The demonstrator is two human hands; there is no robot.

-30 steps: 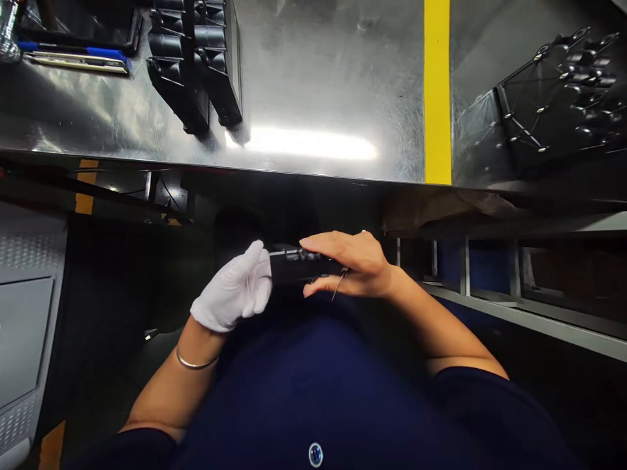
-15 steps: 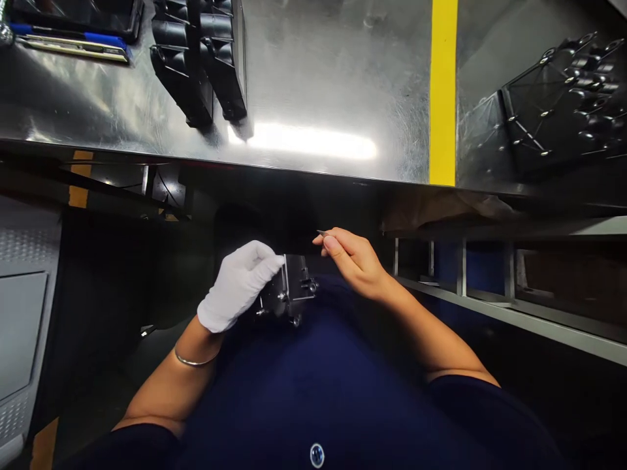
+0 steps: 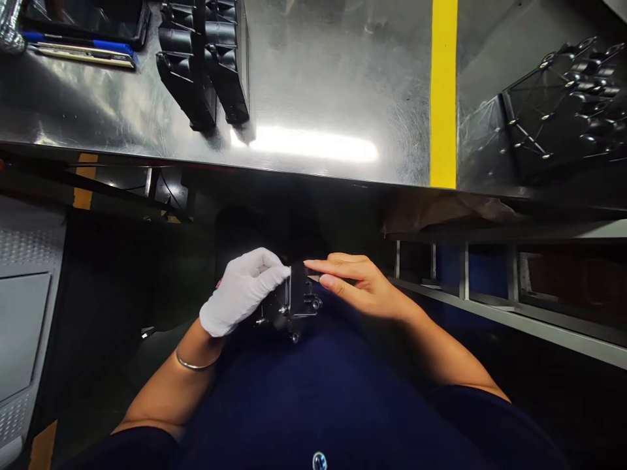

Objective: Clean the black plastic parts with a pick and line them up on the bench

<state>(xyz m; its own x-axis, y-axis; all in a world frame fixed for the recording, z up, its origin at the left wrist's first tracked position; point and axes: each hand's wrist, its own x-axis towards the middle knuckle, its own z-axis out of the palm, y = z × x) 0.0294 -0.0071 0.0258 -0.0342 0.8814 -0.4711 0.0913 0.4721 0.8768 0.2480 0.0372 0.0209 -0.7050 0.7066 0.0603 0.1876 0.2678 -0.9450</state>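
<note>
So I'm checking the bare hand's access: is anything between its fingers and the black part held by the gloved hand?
Nothing visible is. The left hand grips the black part by its left side, and the right hand already has its fingertips at the part's upper right edge, seemingly pinching a thin metal sliver.

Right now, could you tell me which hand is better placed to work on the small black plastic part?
Right hand: bare, fingertips at the small black plastic part, which the gloved left hand steadies.

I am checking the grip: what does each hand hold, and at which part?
The gloved left hand grips the small black plastic part by its left side. The bare right hand pinches a thin metal tool against the part's top edge.
</note>
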